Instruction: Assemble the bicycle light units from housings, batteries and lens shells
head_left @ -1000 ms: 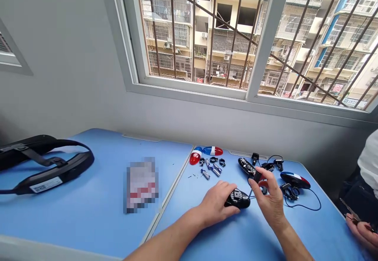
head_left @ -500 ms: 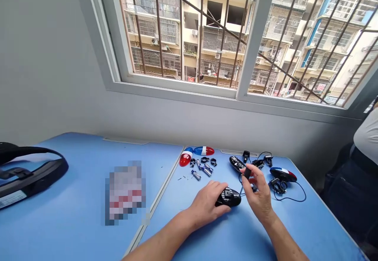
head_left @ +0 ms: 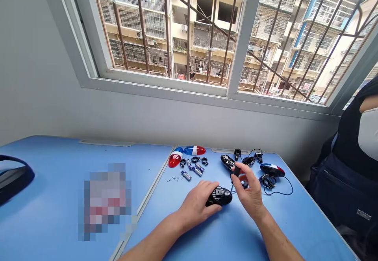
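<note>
My left hand (head_left: 201, 201) is wrapped round a black oval light base (head_left: 222, 196), holding it down on the blue table (head_left: 254, 233). Between the thumb and fingertips of my right hand (head_left: 247, 188) is a screwdriver (head_left: 236, 172) with a black handle. Its thin shaft slants down to the right end of the base; the exact contact point is too small to make out. Behind my right hand lies another black oval base (head_left: 227, 161). Left of my hands are several batteries (head_left: 197, 168), black ring clamps (head_left: 195, 159) and tiny screws (head_left: 173, 178).
Two red, white and blue covers (head_left: 195, 150) rest near the table's back edge. A closed light (head_left: 272, 170) with a cable lies at right. A pixelated patch (head_left: 106, 198) and a black curved object (head_left: 17, 178) are on the left. A person (head_left: 348, 166) is at the right edge.
The whole view has shifted, so the table things appear further left and more of the person shows. Both hands keep their grips on the base and the screwdriver.
</note>
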The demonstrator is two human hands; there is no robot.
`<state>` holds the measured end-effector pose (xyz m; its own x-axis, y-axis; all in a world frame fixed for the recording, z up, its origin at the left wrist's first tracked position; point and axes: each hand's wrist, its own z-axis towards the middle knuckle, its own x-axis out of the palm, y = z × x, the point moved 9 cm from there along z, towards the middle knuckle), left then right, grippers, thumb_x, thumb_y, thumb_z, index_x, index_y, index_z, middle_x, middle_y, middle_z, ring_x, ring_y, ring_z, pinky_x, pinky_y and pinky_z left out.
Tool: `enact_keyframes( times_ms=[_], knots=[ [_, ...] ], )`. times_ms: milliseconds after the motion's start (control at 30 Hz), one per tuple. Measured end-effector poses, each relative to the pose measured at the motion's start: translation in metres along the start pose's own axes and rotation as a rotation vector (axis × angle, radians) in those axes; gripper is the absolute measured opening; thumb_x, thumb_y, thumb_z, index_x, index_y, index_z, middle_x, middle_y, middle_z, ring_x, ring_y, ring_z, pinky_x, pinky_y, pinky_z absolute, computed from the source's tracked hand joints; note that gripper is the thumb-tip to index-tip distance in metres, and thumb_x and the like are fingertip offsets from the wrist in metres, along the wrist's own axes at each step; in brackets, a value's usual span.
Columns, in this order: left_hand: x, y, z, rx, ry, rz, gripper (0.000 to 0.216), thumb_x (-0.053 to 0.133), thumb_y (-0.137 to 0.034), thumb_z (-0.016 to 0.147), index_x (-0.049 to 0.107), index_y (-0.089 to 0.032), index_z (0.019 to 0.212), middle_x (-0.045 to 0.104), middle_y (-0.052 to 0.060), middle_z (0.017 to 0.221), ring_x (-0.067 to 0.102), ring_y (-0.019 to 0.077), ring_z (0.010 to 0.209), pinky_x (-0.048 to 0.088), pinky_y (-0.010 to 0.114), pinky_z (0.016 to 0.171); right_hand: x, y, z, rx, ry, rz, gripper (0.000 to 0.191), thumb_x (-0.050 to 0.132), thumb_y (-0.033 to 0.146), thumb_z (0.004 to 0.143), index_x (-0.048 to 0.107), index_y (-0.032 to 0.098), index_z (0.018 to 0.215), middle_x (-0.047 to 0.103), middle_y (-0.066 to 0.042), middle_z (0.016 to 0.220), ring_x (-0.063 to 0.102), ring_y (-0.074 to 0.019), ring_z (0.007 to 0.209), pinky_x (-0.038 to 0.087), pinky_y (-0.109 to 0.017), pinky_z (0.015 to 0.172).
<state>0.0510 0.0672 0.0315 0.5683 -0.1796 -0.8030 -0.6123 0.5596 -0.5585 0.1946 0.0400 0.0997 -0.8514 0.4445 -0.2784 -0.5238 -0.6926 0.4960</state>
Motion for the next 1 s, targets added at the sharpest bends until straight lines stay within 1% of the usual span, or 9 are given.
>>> enact_keyframes(
  times_ms=[100,300,500,633,833,900,1000],
  knots=[
    [-0.0001,-0.0001,-0.0006,0.003,-0.002,-0.007,0.039,0.069,-0.024,0.076,0.057,-0.023,0.113,0.065,0.004,0.101,0.055,0.0249,0.094,0.045,0.035,0.083,0.0005,-0.0001,-0.0002,0.011,-0.006,0.009,0.035,0.053,0.015,0.09,0.055,0.025,0.124,0.07,-0.007,0.103,0.067,-0.0173,0.085,0.057,-0.025,0.058],
    [-0.0013,-0.001,-0.0007,-0.005,0.01,-0.007,0.04,0.07,-0.023,0.075,0.057,-0.024,0.113,0.065,0.004,0.103,0.056,0.0257,0.097,0.045,0.035,0.084,0.0,0.0017,0.002,0.02,-0.023,0.007,0.035,0.05,0.015,0.091,0.052,0.021,0.126,0.071,-0.008,0.098,0.069,-0.0175,0.084,0.058,-0.025,0.059],
    [-0.0026,-0.0026,-0.0006,-0.008,0.015,-0.013,0.039,0.072,-0.021,0.075,0.057,-0.022,0.111,0.065,0.005,0.102,0.055,0.0254,0.096,0.045,0.035,0.084,0.0019,0.0002,0.0009,0.027,-0.006,0.025,0.035,0.051,0.015,0.091,0.053,0.022,0.126,0.071,-0.008,0.099,0.069,-0.017,0.084,0.057,-0.024,0.059],
    [-0.0015,-0.0016,-0.0012,0.001,0.01,-0.019,0.037,0.072,-0.021,0.074,0.058,-0.022,0.109,0.065,0.005,0.102,0.055,0.0251,0.096,0.044,0.035,0.084,0.0028,0.0032,0.0015,0.0,0.012,0.037,0.038,0.049,0.012,0.091,0.052,0.022,0.127,0.071,-0.008,0.099,0.068,-0.0167,0.085,0.057,-0.023,0.06],
    [-0.0016,-0.0018,-0.0011,0.007,0.003,-0.016,0.038,0.071,-0.02,0.075,0.057,-0.022,0.11,0.064,0.004,0.101,0.055,0.025,0.095,0.044,0.034,0.082,0.0061,0.0058,0.0006,-0.016,0.06,0.044,0.042,0.047,0.011,0.092,0.049,0.024,0.132,0.069,-0.009,0.108,0.068,-0.0172,0.089,0.056,-0.025,0.063],
    [-0.0015,-0.0022,-0.0012,0.009,0.005,-0.013,0.038,0.071,-0.02,0.075,0.057,-0.022,0.11,0.064,0.004,0.1,0.055,0.025,0.094,0.044,0.034,0.082,0.0072,0.0056,-0.0001,-0.019,0.066,0.054,0.043,0.048,0.011,0.092,0.048,0.025,0.132,0.068,-0.009,0.111,0.068,-0.017,0.091,0.056,-0.024,0.063],
    [-0.001,-0.0022,-0.0014,0.014,0.005,-0.01,0.037,0.07,-0.021,0.075,0.057,-0.023,0.11,0.065,0.004,0.1,0.055,0.0248,0.094,0.044,0.034,0.082,0.008,0.0054,-0.0002,-0.023,0.07,0.073,0.044,0.055,0.014,0.09,0.049,0.027,0.131,0.068,-0.007,0.11,0.067,-0.0166,0.09,0.056,-0.024,0.063]
  ],
)
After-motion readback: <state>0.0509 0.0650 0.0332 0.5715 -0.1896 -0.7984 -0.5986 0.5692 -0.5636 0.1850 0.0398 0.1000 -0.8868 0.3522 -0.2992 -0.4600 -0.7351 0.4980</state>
